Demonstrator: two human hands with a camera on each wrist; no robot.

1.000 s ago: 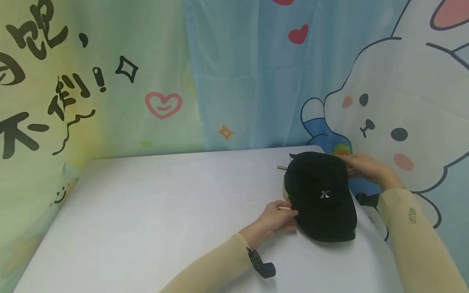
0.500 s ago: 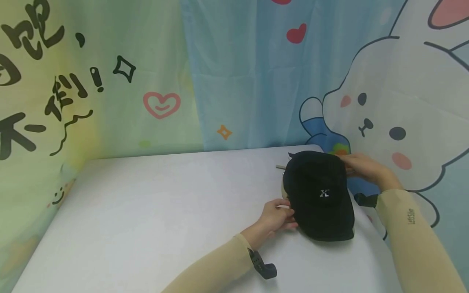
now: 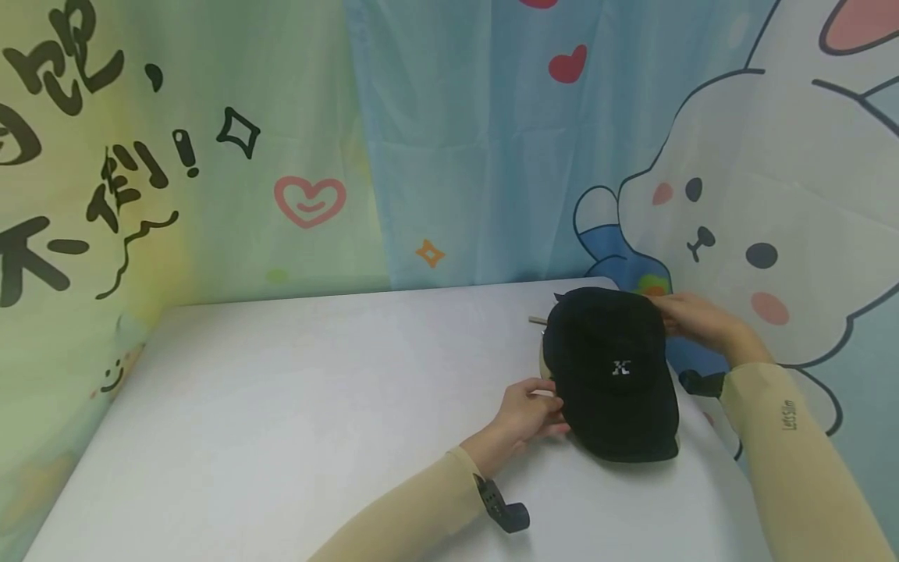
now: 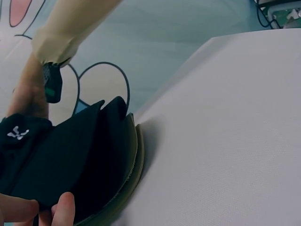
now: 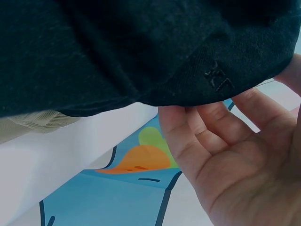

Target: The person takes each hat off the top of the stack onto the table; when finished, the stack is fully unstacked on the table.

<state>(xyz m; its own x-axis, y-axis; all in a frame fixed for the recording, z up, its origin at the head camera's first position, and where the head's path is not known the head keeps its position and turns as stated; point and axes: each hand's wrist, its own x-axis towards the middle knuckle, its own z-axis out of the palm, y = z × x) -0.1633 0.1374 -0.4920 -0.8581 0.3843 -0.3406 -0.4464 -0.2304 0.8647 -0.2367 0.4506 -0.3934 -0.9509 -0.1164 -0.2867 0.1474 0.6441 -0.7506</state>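
A black baseball cap (image 3: 611, 336) with a small white logo sits at the table's right edge, brim toward me. Beneath it, olive-beige brims (image 4: 136, 165) of other headwear show in the left wrist view. My left hand (image 3: 523, 414) is at the left side of the black brim; in its wrist view the thumb and fingers pinch the brim edge (image 4: 51, 190). At the back right of the crown, my right hand (image 3: 702, 321) holds the lower edge, its fingertips (image 5: 174, 117) tucked under the fabric and partly hidden.
The white table (image 3: 316, 406) stretches to the left of the caps. A thin beige strip (image 3: 538, 321) pokes out at the stack's left. Behind hangs a printed curtain (image 3: 442, 140) with a rabbit figure.
The black cap's crown has risen very slightly, and my left hand with it. Both hands stay at the same places on the cap. The head view has shifted a little.
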